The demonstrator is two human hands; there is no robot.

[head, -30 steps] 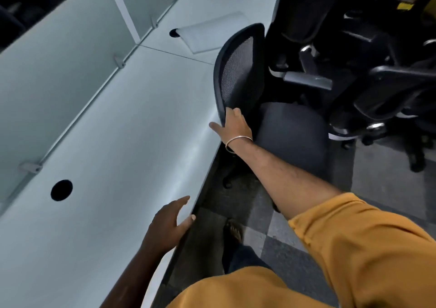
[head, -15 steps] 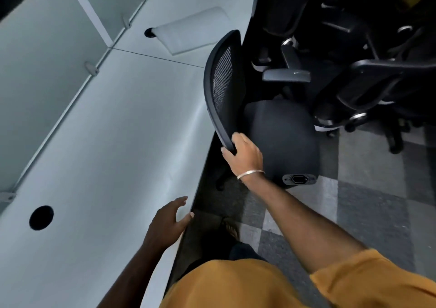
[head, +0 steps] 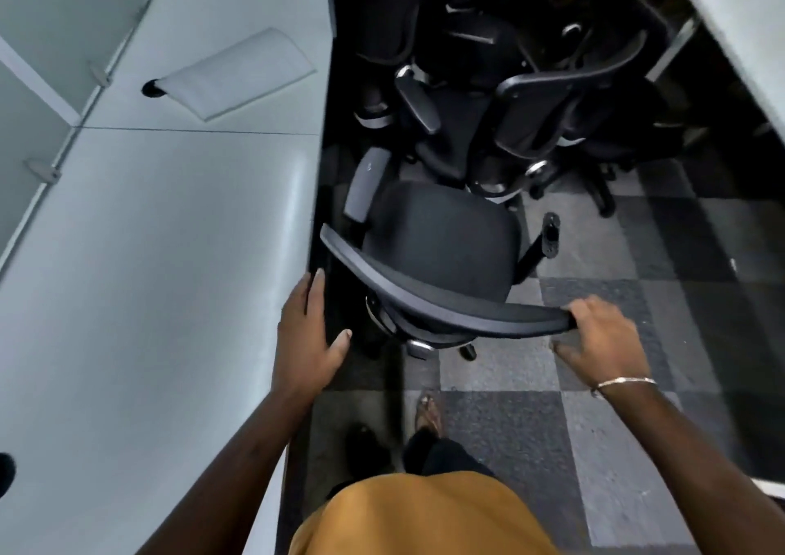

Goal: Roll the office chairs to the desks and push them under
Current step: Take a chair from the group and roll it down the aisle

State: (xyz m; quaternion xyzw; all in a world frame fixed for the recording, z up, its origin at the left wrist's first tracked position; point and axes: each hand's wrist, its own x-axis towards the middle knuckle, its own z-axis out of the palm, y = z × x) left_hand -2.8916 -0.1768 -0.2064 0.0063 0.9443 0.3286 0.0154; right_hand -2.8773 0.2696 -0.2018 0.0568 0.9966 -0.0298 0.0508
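Now: right hand [head: 603, 338] grips chair [head: 446, 236] backrest | left hand [head: 308, 333] on desk [head: 170, 257] edge

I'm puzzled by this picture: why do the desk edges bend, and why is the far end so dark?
Head view: the wide-angle lens bows the desk edge; soft glare streaks its top near the rim; the stacked chairs beyond sit in deep shadow, details lost; the hands look slightly soft.
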